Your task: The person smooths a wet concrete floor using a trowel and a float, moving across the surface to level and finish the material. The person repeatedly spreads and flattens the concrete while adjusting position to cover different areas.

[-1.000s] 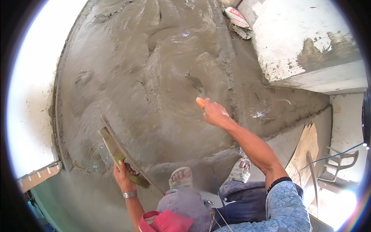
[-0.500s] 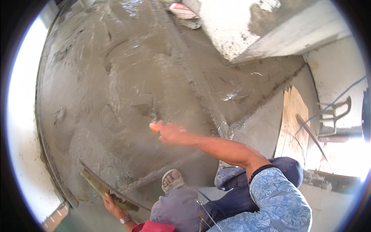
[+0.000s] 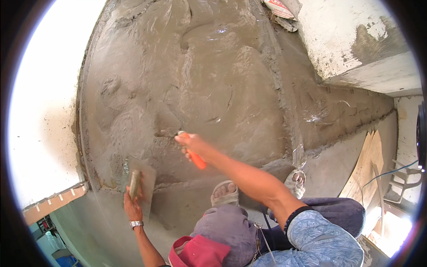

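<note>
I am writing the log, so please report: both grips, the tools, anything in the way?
Right grip shut on orange-handled trowel, blade at wet mortar. Left grip holding float. Possibly in the way: sandalled feet near mortar's edge.

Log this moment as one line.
left hand: holding flat float by its handle | right hand: gripping orange-handled trowel | wet mortar: spread ahead, surface uneven

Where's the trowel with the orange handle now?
In the head view, the trowel is left of centre, in the right hand, above-right of the float in the left hand.
</note>
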